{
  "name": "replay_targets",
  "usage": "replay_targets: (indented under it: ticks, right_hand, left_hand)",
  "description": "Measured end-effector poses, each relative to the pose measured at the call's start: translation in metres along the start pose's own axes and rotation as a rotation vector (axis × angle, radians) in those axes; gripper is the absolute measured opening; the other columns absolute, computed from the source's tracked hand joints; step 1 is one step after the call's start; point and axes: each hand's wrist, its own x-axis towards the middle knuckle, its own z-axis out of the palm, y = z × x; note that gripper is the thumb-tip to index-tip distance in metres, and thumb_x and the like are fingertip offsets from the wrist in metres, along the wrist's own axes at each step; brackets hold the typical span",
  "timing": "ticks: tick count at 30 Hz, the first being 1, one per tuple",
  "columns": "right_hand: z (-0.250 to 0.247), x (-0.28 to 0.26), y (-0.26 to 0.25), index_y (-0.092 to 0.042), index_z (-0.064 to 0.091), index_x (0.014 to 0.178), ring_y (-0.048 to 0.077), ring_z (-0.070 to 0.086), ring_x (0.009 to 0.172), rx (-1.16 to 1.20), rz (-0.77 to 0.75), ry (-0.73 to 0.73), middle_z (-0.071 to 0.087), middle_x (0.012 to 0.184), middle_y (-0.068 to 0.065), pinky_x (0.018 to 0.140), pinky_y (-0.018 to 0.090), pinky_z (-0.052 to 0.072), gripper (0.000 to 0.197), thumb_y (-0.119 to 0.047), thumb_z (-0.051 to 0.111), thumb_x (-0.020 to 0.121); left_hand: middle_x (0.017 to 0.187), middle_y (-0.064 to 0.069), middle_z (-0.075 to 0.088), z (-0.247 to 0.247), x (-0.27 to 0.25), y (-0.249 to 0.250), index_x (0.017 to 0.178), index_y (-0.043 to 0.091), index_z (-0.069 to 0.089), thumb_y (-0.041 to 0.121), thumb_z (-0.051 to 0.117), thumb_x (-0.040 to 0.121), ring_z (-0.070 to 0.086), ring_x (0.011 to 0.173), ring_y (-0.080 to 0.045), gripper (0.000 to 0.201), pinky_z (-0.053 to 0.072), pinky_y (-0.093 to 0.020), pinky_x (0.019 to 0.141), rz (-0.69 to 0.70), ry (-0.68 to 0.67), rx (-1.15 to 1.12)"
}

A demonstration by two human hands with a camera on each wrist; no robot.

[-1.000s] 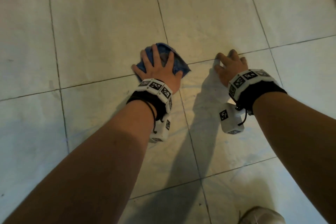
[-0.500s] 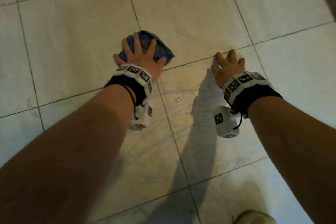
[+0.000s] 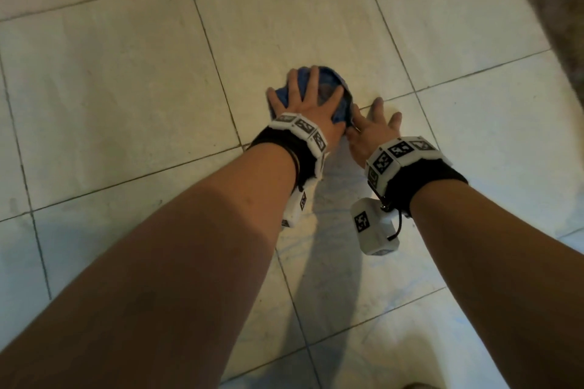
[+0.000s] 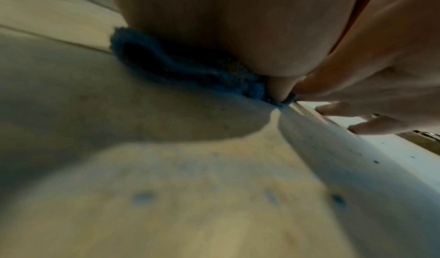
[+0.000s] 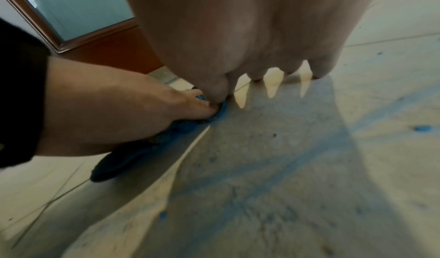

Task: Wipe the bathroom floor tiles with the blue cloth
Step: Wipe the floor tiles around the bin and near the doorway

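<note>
Looking down from the head view, two hands are sharing one blue cloth (image 3: 343,98): the left hand (image 3: 308,107) is pressing flat on it, fingers spread, while the right hand (image 3: 373,128) is resting open beside it on pale floor tiles (image 3: 126,73).

Under the left wrist, the cloth (image 4: 185,68) is bunching beneath the palm.

From the right wrist, the right thumb is touching the cloth (image 5: 133,156); blue streaks (image 5: 285,171) are crossing the tile, and one brown-framed glass door (image 5: 78,11) is standing far left.
</note>
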Motion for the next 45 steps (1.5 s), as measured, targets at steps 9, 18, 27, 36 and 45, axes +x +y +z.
replay_targets:
  ticks: [9, 18, 27, 36, 45]
  right_hand:
    - [-0.01, -0.019, 0.0, -0.022, 0.019, 0.155, 0.039, -0.019, 0.146, -0.138, -0.028, -0.049, -0.013, 0.163, 0.008, 0.118, 0.057, -0.003, 0.05, -0.03, 0.031, 0.107]
    - [0.001, -0.019, 0.041, -0.021, 0.016, 0.155, 0.038, -0.006, 0.148, -0.058, 0.058, 0.017, -0.011, 0.163, 0.008, 0.121, 0.047, 0.007, 0.052, -0.027, 0.03, 0.106]
    - [0.007, -0.021, 0.05, -0.012, 0.034, 0.148, 0.038, -0.007, 0.148, -0.11, 0.059, 0.032, 0.001, 0.163, 0.003, 0.119, 0.053, 0.008, 0.044, -0.014, 0.035, 0.104]
    - [0.01, -0.031, 0.04, -0.013, 0.024, 0.153, 0.037, -0.005, 0.149, -0.072, 0.112, 0.047, -0.002, 0.163, 0.007, 0.12, 0.049, 0.006, 0.046, -0.015, 0.028, 0.107]
    - [0.028, -0.014, -0.036, -0.032, 0.023, 0.148, 0.04, 0.009, 0.145, 0.138, 0.073, 0.182, 0.005, 0.161, 0.011, 0.115, 0.055, 0.021, 0.047, -0.039, 0.031, 0.101]
  left_hand:
    - [0.162, 0.008, -0.026, 0.005, -0.022, -0.072, 0.155, 0.048, 0.0, 0.071, 0.026, 0.096, -0.023, 0.149, -0.029, 0.068, -0.008, -0.065, 0.115, -0.123, 0.031, -0.009]
    - [0.161, 0.003, -0.031, -0.001, -0.028, -0.086, 0.155, 0.047, -0.005, 0.074, 0.025, 0.095, -0.023, 0.148, -0.036, 0.072, -0.004, -0.07, 0.114, -0.315, 0.041, -0.072]
    - [0.16, -0.003, -0.032, 0.038, -0.046, 0.039, 0.155, 0.046, 0.003, 0.062, 0.034, 0.099, -0.028, 0.145, -0.041, 0.067, -0.009, -0.072, 0.11, 0.073, -0.042, 0.04]
    - [0.161, 0.006, -0.029, 0.033, -0.059, -0.012, 0.155, 0.048, 0.002, 0.064, 0.031, 0.099, -0.027, 0.148, -0.031, 0.065, -0.011, -0.066, 0.113, 0.017, -0.028, 0.001]
    - [0.161, 0.004, -0.029, 0.043, -0.097, -0.108, 0.155, 0.047, -0.004, 0.064, 0.024, 0.1, -0.025, 0.148, -0.032, 0.064, -0.007, -0.066, 0.114, -0.216, 0.036, -0.088]
